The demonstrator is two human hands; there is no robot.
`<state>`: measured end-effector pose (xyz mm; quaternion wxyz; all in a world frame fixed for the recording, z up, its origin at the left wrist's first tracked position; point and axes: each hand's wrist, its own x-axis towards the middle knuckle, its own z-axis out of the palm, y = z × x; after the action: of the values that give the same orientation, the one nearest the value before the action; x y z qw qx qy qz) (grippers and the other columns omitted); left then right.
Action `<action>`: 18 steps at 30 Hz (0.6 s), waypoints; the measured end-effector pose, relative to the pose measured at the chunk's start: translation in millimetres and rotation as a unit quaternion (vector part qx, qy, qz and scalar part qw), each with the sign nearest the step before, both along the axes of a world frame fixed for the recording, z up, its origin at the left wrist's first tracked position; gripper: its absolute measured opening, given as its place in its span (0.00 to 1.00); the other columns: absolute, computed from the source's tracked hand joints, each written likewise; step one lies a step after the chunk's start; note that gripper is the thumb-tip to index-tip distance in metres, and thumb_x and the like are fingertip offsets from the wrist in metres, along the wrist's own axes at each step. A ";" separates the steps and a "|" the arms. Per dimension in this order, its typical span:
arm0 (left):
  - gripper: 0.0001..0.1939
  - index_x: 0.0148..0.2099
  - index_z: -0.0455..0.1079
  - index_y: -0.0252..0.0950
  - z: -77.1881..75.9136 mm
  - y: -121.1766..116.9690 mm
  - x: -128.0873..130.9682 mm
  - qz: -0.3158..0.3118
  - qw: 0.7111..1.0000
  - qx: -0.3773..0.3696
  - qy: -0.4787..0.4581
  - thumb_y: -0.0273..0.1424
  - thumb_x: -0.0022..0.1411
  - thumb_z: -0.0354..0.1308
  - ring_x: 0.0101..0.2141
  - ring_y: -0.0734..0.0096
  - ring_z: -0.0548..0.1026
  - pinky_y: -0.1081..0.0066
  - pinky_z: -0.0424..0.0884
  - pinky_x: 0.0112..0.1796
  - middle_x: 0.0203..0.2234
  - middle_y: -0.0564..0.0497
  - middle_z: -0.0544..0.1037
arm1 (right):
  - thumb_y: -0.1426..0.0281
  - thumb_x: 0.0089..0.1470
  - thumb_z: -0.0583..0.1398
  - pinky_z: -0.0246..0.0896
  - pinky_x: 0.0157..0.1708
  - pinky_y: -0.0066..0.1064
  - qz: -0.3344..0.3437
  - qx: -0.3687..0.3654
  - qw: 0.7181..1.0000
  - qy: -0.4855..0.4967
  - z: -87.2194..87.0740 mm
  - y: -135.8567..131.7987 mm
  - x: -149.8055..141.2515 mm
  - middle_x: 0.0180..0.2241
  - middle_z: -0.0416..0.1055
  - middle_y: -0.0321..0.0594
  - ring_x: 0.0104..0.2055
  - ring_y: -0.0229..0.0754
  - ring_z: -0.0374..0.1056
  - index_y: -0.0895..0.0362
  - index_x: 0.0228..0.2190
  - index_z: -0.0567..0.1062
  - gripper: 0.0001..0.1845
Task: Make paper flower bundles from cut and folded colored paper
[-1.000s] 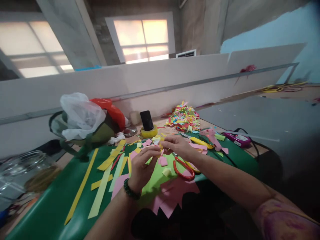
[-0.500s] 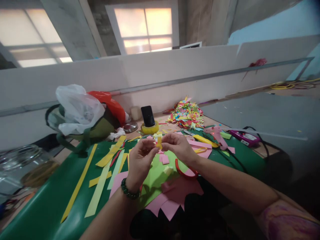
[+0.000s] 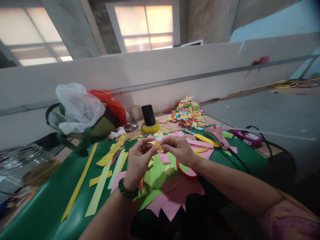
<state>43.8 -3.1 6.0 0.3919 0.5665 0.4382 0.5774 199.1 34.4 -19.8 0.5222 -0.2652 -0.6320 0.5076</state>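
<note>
Both my hands meet above the green mat (image 3: 57, 200). My left hand (image 3: 138, 160), with a dark bead bracelet at the wrist, and my right hand (image 3: 177, 148) pinch a small yellow paper piece (image 3: 156, 144) between their fingertips. Under them lie a light green sheet (image 3: 156, 176), pink paper (image 3: 172, 200) with a zigzag edge and small pink and yellow squares. Red-handled scissors (image 3: 186, 171) lie just below my right wrist.
Long yellow and pale green paper strips (image 3: 100, 180) lie at left. A green bag with a white plastic bag (image 3: 77, 110) stands behind. A phone (image 3: 148, 115) stands on a yellow tape roll; beside it a pile of coloured paper shapes (image 3: 187, 111), a pink glue gun (image 3: 218, 133) and a glass jar (image 3: 22, 166).
The yellow piece has turned from upright to lying flatter between the fingertips. Both hands stay together above the mat, with only small finger movement.
</note>
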 end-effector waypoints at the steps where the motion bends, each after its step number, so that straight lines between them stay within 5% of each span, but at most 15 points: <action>1: 0.20 0.38 0.73 0.33 0.6 -0.1 -0.3 -0.003 1.000 -0.005 -0.001 0.36 0.43 0.71 0.25 0.70 0.77 0.71 0.74 0.30 0.23 0.53 0.79 | 0.62 0.45 0.67 0.70 0.32 0.32 -0.002 0.005 1.000 -0.002 0.1 -0.2 0.3 0.26 0.74 0.34 0.27 0.35 0.70 0.56 0.28 0.77 0.11; 18: 0.11 0.25 0.75 0.34 0.1 0.8 -0.8 -0.012 0.999 -0.035 -0.008 0.35 0.42 0.70 0.21 0.78 0.67 0.77 0.64 0.24 0.18 0.55 0.74 | 0.63 0.49 0.63 0.65 0.29 0.30 -0.004 0.074 0.996 -0.041 1.7 -2.9 1.4 0.26 0.71 0.35 0.27 0.35 0.67 0.56 0.29 0.73 0.09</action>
<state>43.0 -2.2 6.1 0.4216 0.5528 0.4485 0.5616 200.5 31.5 -18.0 0.5161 -0.2487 -0.6872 0.4466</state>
